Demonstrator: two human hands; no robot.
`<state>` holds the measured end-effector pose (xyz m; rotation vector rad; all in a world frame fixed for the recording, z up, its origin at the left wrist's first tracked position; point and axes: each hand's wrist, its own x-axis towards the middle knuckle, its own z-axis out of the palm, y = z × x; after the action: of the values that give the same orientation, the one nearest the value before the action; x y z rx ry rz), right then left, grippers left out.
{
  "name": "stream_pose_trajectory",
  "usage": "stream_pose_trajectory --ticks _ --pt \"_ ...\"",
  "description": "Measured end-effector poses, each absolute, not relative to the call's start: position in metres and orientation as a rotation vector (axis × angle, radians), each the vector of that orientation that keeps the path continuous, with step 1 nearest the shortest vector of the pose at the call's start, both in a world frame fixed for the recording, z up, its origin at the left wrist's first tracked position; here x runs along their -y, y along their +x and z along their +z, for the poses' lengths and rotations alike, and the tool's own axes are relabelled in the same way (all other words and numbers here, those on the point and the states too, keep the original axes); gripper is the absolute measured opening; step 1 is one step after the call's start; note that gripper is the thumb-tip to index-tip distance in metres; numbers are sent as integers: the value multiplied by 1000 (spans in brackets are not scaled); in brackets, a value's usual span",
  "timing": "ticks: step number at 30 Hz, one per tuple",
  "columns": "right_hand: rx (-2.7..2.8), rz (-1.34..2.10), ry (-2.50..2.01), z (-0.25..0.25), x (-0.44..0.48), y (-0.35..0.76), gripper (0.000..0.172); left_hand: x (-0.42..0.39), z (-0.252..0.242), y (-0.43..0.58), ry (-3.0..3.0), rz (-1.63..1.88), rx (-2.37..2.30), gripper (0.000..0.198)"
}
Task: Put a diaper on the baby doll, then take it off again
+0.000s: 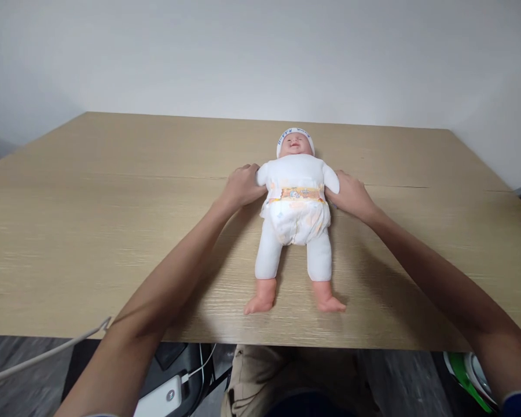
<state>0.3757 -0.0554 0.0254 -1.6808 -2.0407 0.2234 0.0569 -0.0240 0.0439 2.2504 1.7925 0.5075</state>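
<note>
A baby doll (297, 171) lies on its back on the wooden table, its head towards the wall and its feet towards me. It has a white cloth body, pinkish feet and a white cap with blue lettering (295, 132). Around its waist is a diaper (297, 217) with an orange printed band. My left hand (244, 185) is closed at the doll's side, by the arm on the left of the view. On the other side my right hand (351, 193) grips by the other arm. Some fingertips of both hands are hidden behind the doll.
The wooden table (113, 231) reaches to a pale wall (260, 58). A white cable (47, 352) hooks over the front edge at left. Below the edge are a white power bank (160, 398) with a cord and, at right, a green and white object (464, 376).
</note>
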Motion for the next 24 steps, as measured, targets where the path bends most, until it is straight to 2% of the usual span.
stream_pose_trajectory --ticks 3,6,11,15,20,24 --pt "1988 252 -1740 31 62 363 40 42 51 63 2142 556 -1804 29" --pt "1946 302 -1745 45 77 363 41 71 62 66 2032 627 -1830 29" --pt "1945 380 -1602 81 135 383 49 150 84 69 1957 793 -1821 42" --pt "2025 468 -1384 111 206 405 53 253 87 71 1933 857 -1696 50" --pt "2183 715 -1208 123 310 425 50 422 38 69 1728 766 -1550 60" --pt "2355 863 -1116 92 374 416 53 524 -9 50 1703 616 -1500 62"
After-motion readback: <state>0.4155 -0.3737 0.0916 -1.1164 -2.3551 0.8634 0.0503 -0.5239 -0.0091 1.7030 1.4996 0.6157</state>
